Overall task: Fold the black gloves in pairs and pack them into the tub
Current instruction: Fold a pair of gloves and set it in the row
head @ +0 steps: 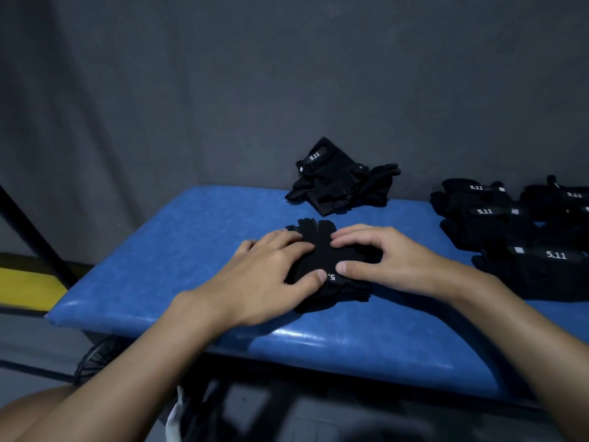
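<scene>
gloves [318,236], black and stacked, lie on the blue table [191,250] under left hand [271,275] and right hand [389,260], each grip spread flat, pressing down; another pile [341,186] sits behind

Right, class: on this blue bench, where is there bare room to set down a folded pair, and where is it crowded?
Widest free patch: the left end of the blue bench, between its left edge and the left hand. A narrow gap lies between the gloves under both hands and the far glove heap. The right end is crowded with stacked gloves.
</scene>
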Available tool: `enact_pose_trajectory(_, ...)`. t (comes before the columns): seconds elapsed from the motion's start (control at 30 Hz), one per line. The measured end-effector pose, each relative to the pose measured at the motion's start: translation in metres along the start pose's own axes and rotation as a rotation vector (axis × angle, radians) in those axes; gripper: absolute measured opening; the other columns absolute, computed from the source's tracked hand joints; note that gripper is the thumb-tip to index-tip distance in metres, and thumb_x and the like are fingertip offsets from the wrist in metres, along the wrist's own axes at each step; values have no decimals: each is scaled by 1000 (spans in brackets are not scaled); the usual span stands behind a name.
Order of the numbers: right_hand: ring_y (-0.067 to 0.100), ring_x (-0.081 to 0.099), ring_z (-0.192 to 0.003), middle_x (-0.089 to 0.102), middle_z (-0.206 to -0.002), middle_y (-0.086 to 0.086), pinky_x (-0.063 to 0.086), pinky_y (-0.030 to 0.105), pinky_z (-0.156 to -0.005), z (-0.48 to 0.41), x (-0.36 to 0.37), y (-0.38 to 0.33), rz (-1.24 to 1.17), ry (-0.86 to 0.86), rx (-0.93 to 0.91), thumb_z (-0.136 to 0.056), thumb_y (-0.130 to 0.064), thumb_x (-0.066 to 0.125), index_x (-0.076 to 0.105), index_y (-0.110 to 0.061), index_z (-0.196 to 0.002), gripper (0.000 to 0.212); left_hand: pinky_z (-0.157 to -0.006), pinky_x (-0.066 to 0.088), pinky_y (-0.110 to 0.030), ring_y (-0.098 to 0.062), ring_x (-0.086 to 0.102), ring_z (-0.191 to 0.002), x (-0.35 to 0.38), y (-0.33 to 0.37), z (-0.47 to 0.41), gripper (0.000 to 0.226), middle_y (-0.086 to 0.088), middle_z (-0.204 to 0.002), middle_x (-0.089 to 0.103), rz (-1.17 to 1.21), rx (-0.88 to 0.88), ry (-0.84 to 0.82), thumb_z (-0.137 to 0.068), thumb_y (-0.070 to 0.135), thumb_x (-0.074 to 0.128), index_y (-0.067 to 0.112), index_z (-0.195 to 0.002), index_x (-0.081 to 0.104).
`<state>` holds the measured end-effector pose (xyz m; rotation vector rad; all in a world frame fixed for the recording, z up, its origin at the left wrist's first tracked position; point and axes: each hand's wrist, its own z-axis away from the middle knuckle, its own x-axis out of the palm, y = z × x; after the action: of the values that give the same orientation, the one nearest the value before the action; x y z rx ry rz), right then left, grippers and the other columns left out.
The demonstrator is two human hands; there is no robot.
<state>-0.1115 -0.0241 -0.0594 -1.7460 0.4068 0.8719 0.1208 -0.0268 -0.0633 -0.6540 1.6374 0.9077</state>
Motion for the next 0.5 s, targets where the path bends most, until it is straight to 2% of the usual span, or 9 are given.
enact_pose_trajectory(0.07, -7, 42, -128, 51, -138, -18, 30, 18, -112, 0, 0, 3, 58, -27, 14, -83, -42, 71, 64, -31, -123, 42, -121, 14, -38, -7, 8, -151, 0, -1, 0, 97, 10, -163, 20, -15, -22, -42, -71, 81, 7, 33, -153, 31)
enact_pose_trajectory(0.17, -2, 33, -136, 43, -142, -28, 24, 34, -118, 1, 0, 5, 162, -69, 35, -75, -68, 60, 58, -44, -127, 58, -123, 8, -38, -6, 0, -152, 0, -1, -1, 101, 10, -166, 10, -25, -37, -95, -69, 83, 4, 33, -155, 23)
enact_pose_trajectory(0.2, -2, 33, -136, 43, -142, -28, 24, 34, -118, 2, 0, 5, 163, -70, 35, -75, -68, 60, 57, -44, -128, 58, -123, 7, -38, -6, -1, -152, -1, -1, 0, 101, 10, -166, 9, -16, -37, -103, -69, 83, 4, 34, -156, 23)
enact_pose_trajectory(0.27, -4, 39, -131, 47, -141, -20, 28, 21, -114, 1, 0, 3, 95, -30, 19, -80, -54, 67, 59, -36, -128, 53, -122, 10, -38, -7, 3, -152, -5, -1, 1, 99, 12, -165, 13, 32, -44, -77, -70, 83, 5, 36, -154, 26)
enact_pose_trajectory(0.33, -6, 46, -123, 52, -136, -13, 32, 9, -104, 0, 0, 1, 19, 56, 8, -81, -43, 71, 59, -31, -127, 49, -119, 19, -39, -10, 17, -148, -9, -5, 2, 92, 13, -157, 27, 72, -73, 10, -73, 81, 7, 38, -149, 35)
enact_pose_trajectory(0.43, -8, 51, -114, 56, -131, -14, 37, 19, -100, 0, -1, 1, -33, 108, 44, -86, -40, 68, 57, -37, -125, 41, -107, 35, -43, -17, 42, -126, -14, -16, 1, 67, 10, -129, 48, 67, -140, 127, -83, 72, 22, 38, -135, 49)
enact_pose_trajectory(0.5, -6, 55, -110, 60, -127, -14, 41, 25, -101, 1, -1, 1, -19, 92, 58, -88, -39, 66, 61, -36, -122, 35, -102, 39, -42, -19, 48, -114, -15, -24, 1, 42, 12, -113, 49, 95, -174, 146, -94, 57, 38, 39, -129, 53)
